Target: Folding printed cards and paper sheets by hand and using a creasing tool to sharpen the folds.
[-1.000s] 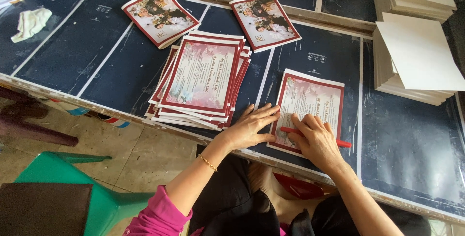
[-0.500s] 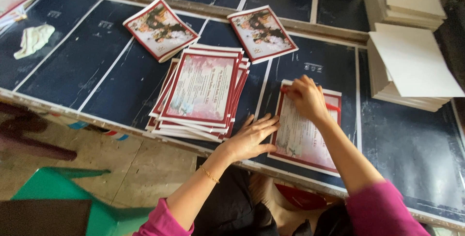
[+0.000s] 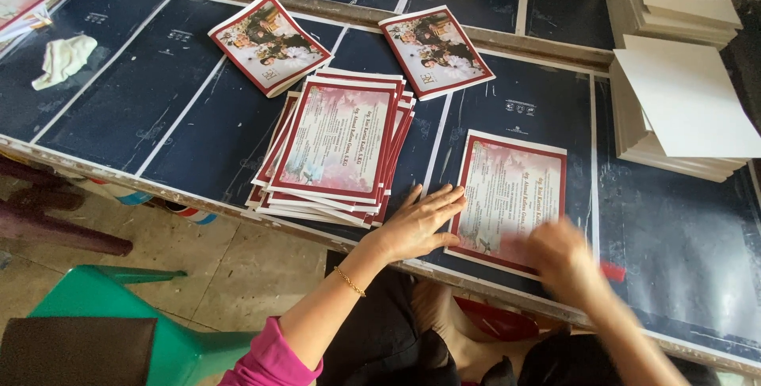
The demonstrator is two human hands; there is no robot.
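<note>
A single red-bordered printed card [image 3: 515, 196] lies flat on the dark blue table [image 3: 158, 108] in front of me. My left hand [image 3: 416, 223] rests flat with fingers spread, touching the card's left edge. My right hand [image 3: 567, 263] is blurred over the card's lower right corner, with something small and red [image 3: 612, 272] at its side; its grip is unclear. A fanned stack of similar red-bordered cards [image 3: 337, 144] sits just left of my left hand.
Two photo-printed covers [image 3: 269, 41] [image 3: 436, 49] lie further back. Stacks of white boards [image 3: 682, 108] stand at the right. A white cloth [image 3: 63, 61] lies at the far left. A green plastic stool [image 3: 119, 330] stands below the table edge.
My right hand has swept from the card's top left corner down to its lower right corner. My left hand has stayed at the card's left edge.
</note>
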